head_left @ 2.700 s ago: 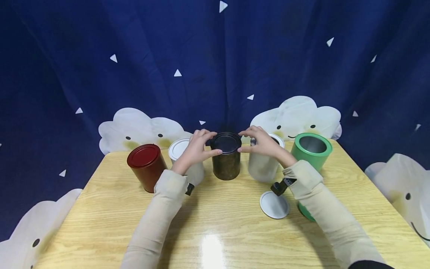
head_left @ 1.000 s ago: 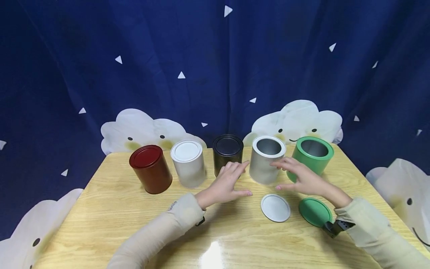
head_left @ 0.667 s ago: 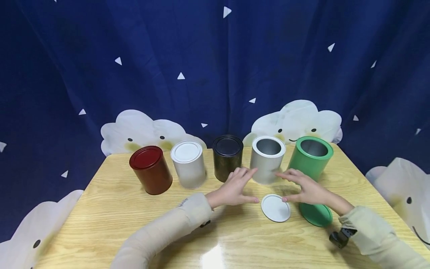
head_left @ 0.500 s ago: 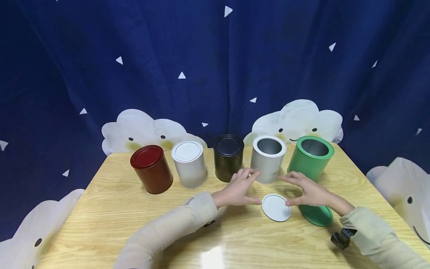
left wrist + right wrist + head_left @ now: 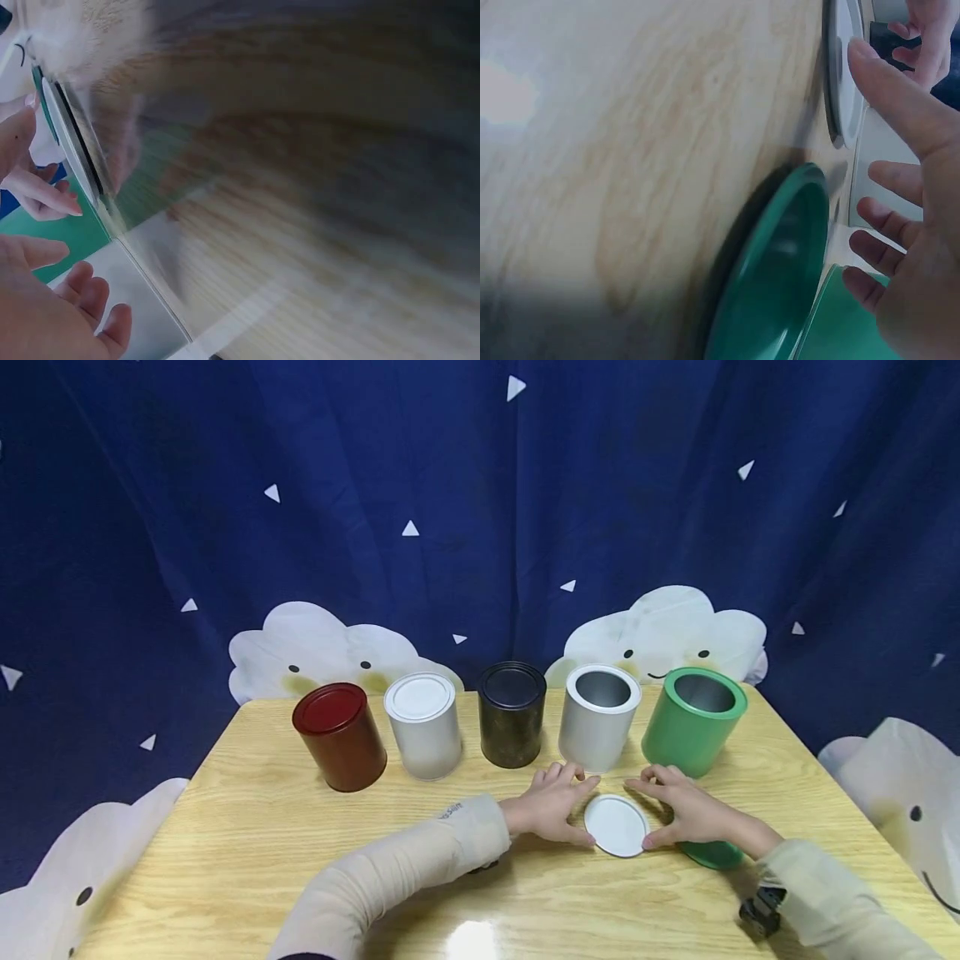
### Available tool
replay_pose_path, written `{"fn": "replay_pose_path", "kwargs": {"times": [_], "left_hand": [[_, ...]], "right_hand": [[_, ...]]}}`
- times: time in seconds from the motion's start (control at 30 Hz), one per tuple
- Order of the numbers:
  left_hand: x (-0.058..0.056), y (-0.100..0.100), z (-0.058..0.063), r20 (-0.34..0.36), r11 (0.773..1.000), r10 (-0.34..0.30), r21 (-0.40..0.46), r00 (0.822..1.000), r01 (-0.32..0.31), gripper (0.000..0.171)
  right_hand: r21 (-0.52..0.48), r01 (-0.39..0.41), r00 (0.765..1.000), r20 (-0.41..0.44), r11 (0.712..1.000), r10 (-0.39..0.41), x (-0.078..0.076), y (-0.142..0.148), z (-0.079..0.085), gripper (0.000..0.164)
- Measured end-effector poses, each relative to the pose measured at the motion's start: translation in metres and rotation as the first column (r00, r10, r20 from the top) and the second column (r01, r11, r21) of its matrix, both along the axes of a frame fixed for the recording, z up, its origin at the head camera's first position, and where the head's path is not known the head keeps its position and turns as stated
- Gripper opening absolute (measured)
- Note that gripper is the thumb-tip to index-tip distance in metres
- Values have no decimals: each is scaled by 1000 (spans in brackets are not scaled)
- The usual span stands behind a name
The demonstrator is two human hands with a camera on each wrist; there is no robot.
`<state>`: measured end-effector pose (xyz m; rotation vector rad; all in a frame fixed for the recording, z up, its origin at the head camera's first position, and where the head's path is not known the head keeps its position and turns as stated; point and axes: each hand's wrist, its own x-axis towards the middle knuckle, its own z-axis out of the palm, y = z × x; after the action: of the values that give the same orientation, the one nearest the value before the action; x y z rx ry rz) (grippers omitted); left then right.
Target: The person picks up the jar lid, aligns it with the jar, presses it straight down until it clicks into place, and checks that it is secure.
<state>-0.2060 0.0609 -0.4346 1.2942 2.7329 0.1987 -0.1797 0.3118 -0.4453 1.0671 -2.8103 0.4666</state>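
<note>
A round white lid (image 5: 617, 825) lies flat on the wooden table between my two hands. My left hand (image 5: 555, 806) is at its left side, thumb right at the rim and fingers spread behind. From the right comes my right hand (image 5: 684, 810), its thumb tip at the lid's lower right rim and its fingers relaxed. The right wrist view shows that thumb (image 5: 892, 86) overlapping the lid (image 5: 847, 82). A green lid (image 5: 712, 853) lies under my right hand, partly hidden by it. Just behind the hands stands an open white can (image 5: 598, 727).
An open green can (image 5: 692, 731) stands at the right end of the row. Further left are a lidded black can (image 5: 512, 722), a lidded white can (image 5: 423, 731) and a lidded dark red can (image 5: 341, 743). A blue curtain (image 5: 450, 460) hangs behind the table (image 5: 247, 852).
Both hands have left the black can, which has its lid on, and moved right and toward me. Lately they have lowered and closed in on the white lid from both sides.
</note>
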Motion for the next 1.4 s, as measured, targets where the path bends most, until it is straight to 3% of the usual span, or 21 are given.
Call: {"fn": "replay_pose_path", "kwargs": {"times": [0.37,0.57,0.73,1.03,1.4], "left_hand": [[-1,5,-3,-32,994,-7,-113,999,4,82],[2,9,-1,8,986,-23,-166,1000,24,75],[4,13,-2,-1,985,-13,-170,1000,12,63],[4,19,-9,-89,981,6,-191,996,-23,52],[6,18,-7,-49,983,-1,-185,999,-8,57]], "right_hand": [[51,-9,998,68,999,6,2,-1,-1,84],[29,8,998,69,1000,-10,2,0,-7,83],[8,-11,999,46,1000,10,2,1,-10,80],[-6,-25,999,45,1000,25,2,1,-7,77],[-78,-68,997,27,995,70,0,1,-12,76]]}}
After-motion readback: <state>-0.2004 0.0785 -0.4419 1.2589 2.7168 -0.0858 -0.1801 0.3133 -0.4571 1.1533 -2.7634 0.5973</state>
